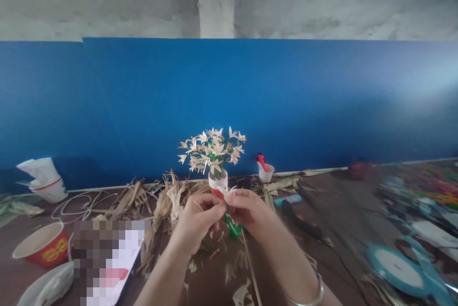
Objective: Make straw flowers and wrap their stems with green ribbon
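Observation:
Both hands meet above the brown table in the middle of the view. My left hand (198, 220) and my right hand (250, 213) pinch a small pale flower (228, 192) made of dried husk, fingers closed on it from either side. A green stem (232, 227) hangs down below the fingers. Just behind the hands stands a red-and-white cup (218, 184) holding a bunch of similar pale flowers (212, 149) on green stems. A metal bangle (310, 296) sits on my right wrist.
Dried husk strips (152, 198) lie heaped at the left of the cup. A red paper bowl (42, 245) and white cups (45, 179) are at far left. A small cup with a red tool (265, 168), a glue gun (296, 214) and teal ribbon spools (397, 269) lie to the right. A blue wall panel stands behind.

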`<state>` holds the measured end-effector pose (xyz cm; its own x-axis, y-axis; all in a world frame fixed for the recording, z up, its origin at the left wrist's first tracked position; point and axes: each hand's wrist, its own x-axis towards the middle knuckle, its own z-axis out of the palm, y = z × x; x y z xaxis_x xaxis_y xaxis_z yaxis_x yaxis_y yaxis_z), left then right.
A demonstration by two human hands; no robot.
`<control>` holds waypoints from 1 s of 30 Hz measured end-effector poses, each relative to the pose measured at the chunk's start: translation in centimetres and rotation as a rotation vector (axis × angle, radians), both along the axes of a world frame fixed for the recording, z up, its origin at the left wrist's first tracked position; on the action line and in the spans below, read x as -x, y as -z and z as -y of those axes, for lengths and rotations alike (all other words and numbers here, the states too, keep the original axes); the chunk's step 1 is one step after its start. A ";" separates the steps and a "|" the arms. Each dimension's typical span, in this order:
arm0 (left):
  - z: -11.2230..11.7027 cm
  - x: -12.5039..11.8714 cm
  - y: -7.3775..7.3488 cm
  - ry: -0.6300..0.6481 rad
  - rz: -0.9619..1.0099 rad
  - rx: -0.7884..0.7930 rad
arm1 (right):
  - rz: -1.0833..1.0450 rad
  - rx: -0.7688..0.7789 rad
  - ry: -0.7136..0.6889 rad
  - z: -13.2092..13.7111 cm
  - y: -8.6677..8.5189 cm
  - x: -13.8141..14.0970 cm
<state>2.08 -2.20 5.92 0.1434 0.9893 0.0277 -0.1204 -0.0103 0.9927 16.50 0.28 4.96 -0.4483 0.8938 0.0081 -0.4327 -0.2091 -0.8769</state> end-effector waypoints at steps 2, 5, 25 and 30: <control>0.0 0.0 0.1 0.035 0.121 0.051 | -0.048 0.007 -0.092 -0.2 0.2 -0.3; 0.1 -0.1 0.0 0.091 0.245 0.103 | -0.058 -0.007 -0.193 -0.6 0.8 -0.8; 0.8 -0.7 -0.8 -0.086 -0.172 -0.098 | 0.041 -0.084 0.057 -0.4 0.0 -0.4; 1.1 -0.8 -1.2 -0.046 -0.150 -0.039 | 0.093 -0.103 0.083 0.0 -0.9 -0.4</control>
<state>2.85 -3.34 7.12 0.1035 0.9935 0.0478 0.0309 -0.0512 0.9982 16.90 0.27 5.89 -0.3762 0.9244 0.0631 -0.3609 -0.0834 -0.9289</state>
